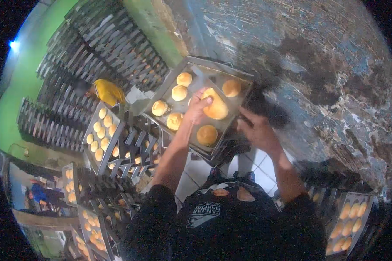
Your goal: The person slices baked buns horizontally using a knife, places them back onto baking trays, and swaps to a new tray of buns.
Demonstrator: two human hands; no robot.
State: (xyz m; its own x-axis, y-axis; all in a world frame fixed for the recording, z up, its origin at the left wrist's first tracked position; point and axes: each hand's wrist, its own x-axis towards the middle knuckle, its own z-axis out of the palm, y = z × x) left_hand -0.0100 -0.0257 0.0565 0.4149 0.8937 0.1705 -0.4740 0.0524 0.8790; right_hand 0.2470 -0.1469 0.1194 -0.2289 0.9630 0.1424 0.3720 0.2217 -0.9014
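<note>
In front of me is a metal baking tray holding several round golden buns, such as one bun at its right and another bun near its front corner. My left hand reaches over the tray with its fingers closed on a larger, elongated bun, thumb on top. By the tray's right edge is my right hand, its fingers loosely bent and apart, with nothing visible in them. Whether it touches the rim I cannot tell.
Racks of stacked trays line the green wall at left. Another tray of buns stands nearer, beside a person in yellow. A worn wall rises close at right. More bun trays stand at lower right.
</note>
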